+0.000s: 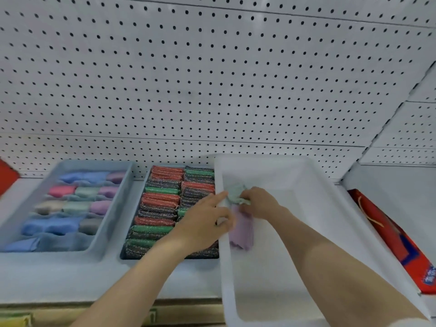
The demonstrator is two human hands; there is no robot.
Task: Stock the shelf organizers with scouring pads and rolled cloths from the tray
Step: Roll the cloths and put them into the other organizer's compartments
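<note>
A white tray (pixel 306 175) stands on the shelf at the right. Inside it, near the left wall, lie a pale green cloth (pixel 234 193) and a purple cloth (pixel 243 230). My right hand (pixel 258 202) is inside the tray with its fingers closed on the green cloth. My left hand (pixel 207 218) grips the tray's left rim, index finger stretched toward the green cloth. Left of the tray, a grey-blue organizer (pixel 132 244) holds rows of red, green and dark scouring pads (pixel 160 208). Farther left, a blue organizer (pixel 113 208) holds rolled cloths (pixel 77 205) in several colours.
A white pegboard wall (pixel 212 79) rises behind the shelf. A red bag (pixel 401 246) with a cord handle lies right of the tray. A red object (pixel 7 178) shows at the far left edge. The shelf's front edge (pixel 94 300) carries label strips below.
</note>
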